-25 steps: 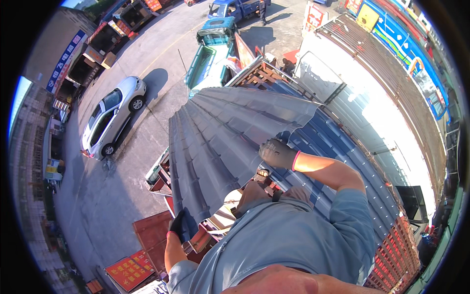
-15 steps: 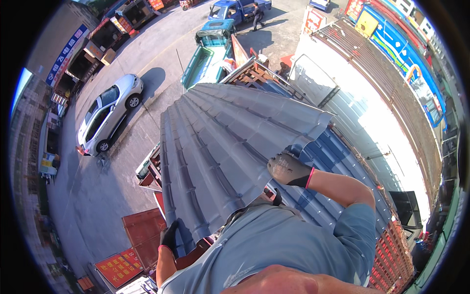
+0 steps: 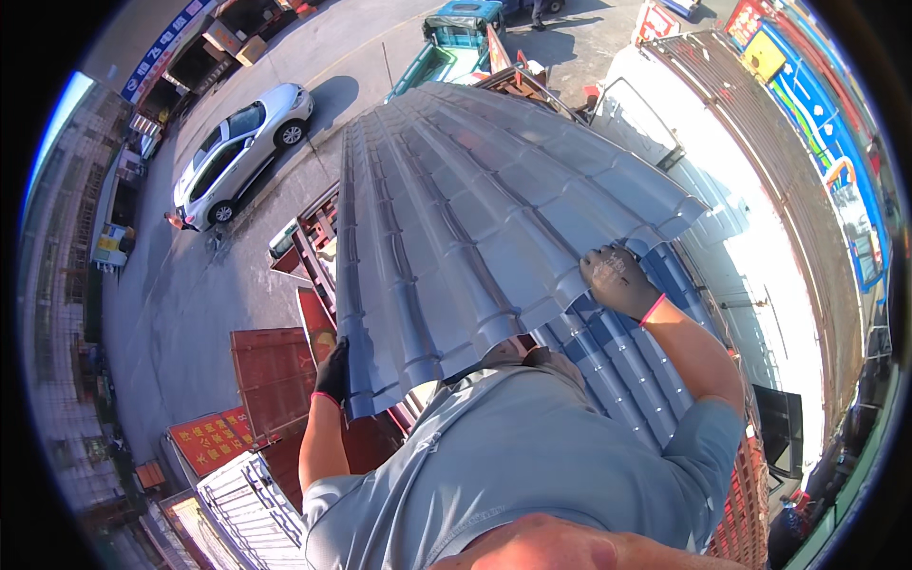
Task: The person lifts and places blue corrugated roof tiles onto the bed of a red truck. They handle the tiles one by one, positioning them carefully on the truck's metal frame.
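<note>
My left hand [image 3: 332,369], in a dark glove, is closed on the near left edge of a long grey corrugated tile-pattern roofing sheet [image 3: 465,218]. My right hand [image 3: 616,282], in a dark grey glove, grips the sheet's near edge at the right, fingers curled round it. The sheet stretches away from my body over a stack of similar blue sheets [image 3: 617,370], which shows under its near right edge. My own grey-blue shirt fills the bottom middle.
A white car [image 3: 242,152] stands on the pavement at left, a small person [image 3: 180,221] near its rear. Beyond the sheet are a teal truck [image 3: 456,33] and a person's legs [image 3: 537,19]. Red panels [image 3: 266,380] lie lower left; a long white container [image 3: 760,266] runs along the right.
Both hands have moved the grey sheet rightward, with my right hand swinging out to the right and my left hand rising in the picture. More blue sheet is covered at the far right.
</note>
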The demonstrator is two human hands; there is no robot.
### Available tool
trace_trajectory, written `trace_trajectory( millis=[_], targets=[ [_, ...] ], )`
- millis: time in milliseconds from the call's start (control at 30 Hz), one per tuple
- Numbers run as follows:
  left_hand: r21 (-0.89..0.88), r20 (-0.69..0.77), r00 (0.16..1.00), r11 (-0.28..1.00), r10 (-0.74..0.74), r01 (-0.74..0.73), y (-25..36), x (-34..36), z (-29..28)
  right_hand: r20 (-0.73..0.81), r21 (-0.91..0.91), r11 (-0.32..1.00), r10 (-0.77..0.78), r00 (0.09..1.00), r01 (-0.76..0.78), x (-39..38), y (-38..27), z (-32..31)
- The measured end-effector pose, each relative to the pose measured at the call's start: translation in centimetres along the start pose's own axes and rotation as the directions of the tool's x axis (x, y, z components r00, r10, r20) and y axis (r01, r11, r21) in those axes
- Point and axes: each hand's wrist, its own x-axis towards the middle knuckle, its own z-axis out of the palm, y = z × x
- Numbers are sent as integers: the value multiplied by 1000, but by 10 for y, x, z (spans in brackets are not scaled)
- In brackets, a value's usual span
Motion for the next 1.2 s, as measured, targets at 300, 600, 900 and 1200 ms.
trace_trajectory(
  millis=[300,600,900,1200],
  targets=[
    [-336,181,978,928,-101,158,-2,50,104,10,18,963,269,963,-269,-1,76,101],
    [-310,139,985,940,-105,145,-60,95,216,220,-64,881,471,854,-469,-34,127,178],
    [-102,126,966,965,-226,240,-49,88,373,643,711,-167,547,536,-683,-28,-85,109],
    [-167,432,878,938,-208,305,-108,125,425,771,622,-761,636,-21,-186,-72,-172,184]
  ],
)
